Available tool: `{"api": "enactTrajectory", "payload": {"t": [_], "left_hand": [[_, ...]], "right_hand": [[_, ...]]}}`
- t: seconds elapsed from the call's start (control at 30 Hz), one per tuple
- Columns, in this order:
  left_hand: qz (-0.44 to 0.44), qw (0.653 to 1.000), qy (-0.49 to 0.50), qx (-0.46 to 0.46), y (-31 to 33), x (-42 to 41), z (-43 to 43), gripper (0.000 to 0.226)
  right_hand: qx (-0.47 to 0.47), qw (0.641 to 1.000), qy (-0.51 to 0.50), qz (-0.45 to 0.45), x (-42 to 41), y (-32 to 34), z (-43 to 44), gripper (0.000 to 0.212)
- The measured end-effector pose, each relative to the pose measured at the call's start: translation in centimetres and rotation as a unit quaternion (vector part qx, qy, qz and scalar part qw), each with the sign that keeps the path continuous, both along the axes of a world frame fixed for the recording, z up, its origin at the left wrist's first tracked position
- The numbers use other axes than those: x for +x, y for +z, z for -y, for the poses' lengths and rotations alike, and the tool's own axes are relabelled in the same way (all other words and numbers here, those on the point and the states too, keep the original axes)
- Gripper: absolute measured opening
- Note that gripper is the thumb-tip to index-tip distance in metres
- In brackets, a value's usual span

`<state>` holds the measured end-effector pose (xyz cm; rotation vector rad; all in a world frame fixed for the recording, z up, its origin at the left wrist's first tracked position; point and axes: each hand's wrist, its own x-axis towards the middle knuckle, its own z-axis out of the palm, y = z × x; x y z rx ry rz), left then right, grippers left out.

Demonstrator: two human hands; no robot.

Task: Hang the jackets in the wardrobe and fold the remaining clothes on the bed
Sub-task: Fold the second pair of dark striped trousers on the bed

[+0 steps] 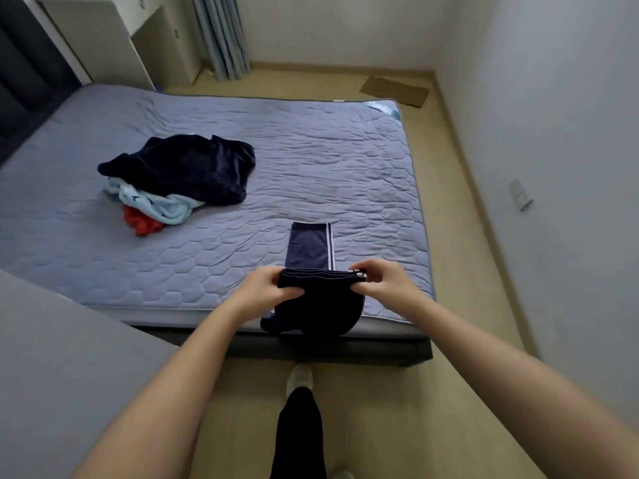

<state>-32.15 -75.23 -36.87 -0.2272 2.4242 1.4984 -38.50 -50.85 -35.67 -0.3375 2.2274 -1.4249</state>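
Left hand (266,285) and right hand (382,281), fingers (293,291) pinching both ends of the navy striped trousers (307,247) fold, likely keep it square on the bed (173,264).

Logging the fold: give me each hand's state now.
Left hand: grips the navy striped pants at the fold.
Right hand: pinches the same pants.

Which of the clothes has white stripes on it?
The navy trousers, held by the left hand and right hand. The dark garment, light blue garment and red garment heaped together show none.
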Motion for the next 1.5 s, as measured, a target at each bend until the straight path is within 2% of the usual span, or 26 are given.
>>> {"api": "enactTrajectory", "payload": {"t": [0.17,0.37,0.43,0.5,0.57,0.63,0.73,0.8,0.9,1.03,1.13,1.2,1.27,1.33,1.4,1.5], "left_hand": [[0.03,0.998,0.036,0.044,-4.7,-9.4,2.4,0.015],[0.065,0.994,0.079,0.042,-16.5,-26.3,6.3,0.014],[0.083,0.99,0.111,0.041,-21.7,-31.7,7.5,0.027],[0.143,0.977,0.158,0.03,-27.5,-35.3,8.7,0.051],[0.207,0.963,0.172,-0.016,-33.1,-35.9,9.5,0.065],[0.26,0.952,0.152,-0.057,-38.3,-34.0,10.0,0.067],[0.323,0.935,0.128,-0.072,-43.9,-29.1,9.9,0.067],[0.337,0.93,0.126,-0.083,-45.7,-26.5,9.8,0.062],[0.31,0.934,0.144,-0.103,-47.3,-24.0,9.5,0.05],[0.306,0.929,0.197,-0.071,-48.1,-22.6,8.8,0.039],[0.28,0.928,0.212,-0.125,-49.4,-21.7,9.0,0.019],[0.274,0.923,0.217,-0.158,-50.0,-21.1,9.4,0.012],[0.29,0.922,0.208,-0.148,-50.4,-20.6,9.5,0.012],[0.301,0.917,0.203,-0.167,-50.0,-20.7,9.0,0.024],[0.226,0.918,0.207,-0.251,-49.2,-21.5,8.5,0.042],[0.019,0.926,0.12,-0.357,-48.1,-24.9,7.8,0.06]], "right_hand": [[-0.004,0.995,-0.077,0.058,-9.1,-4.7,4.3,0.033],[0.043,0.983,-0.155,0.091,-24.9,-16.2,10.8,0.046],[0.023,0.976,-0.178,0.122,-29.9,-21.3,12.5,0.056],[0.038,0.969,-0.179,0.167,-33.1,-27.1,13.3,0.069],[0.112,0.958,-0.168,0.204,-33.2,-33.0,13.2,0.076],[0.177,0.939,-0.157,0.25,-30.8,-38.3,12.6,0.075],[0.196,0.918,-0.165,0.302,-25.8,-44.0,11.3,0.055],[0.204,0.914,-0.166,0.31,-23.6,-46.0,10.4,0.045],[0.217,0.912,-0.169,0.304,-21.7,-47.7,9.7,0.042],[0.194,0.906,-0.193,0.322,-20.4,-48.9,9.8,0.035],[0.254,0.912,-0.175,0.269,-20.1,-50.6,9.5,0.02],[0.274,0.912,-0.185,0.244,-19.8,-51.4,8.9,0.018],[0.278,0.911,-0.183,0.244,-19.3,-51.8,8.8,0.019],[0.302,0.908,-0.188,0.221,-19.1,-51.5,9.3,0.03],[0.352,0.909,-0.198,0.103,-19.5,-50.6,10.1,0.049],[0.394,0.907,-0.114,-0.096,-22.4,-49.3,11.8,0.067]]}}
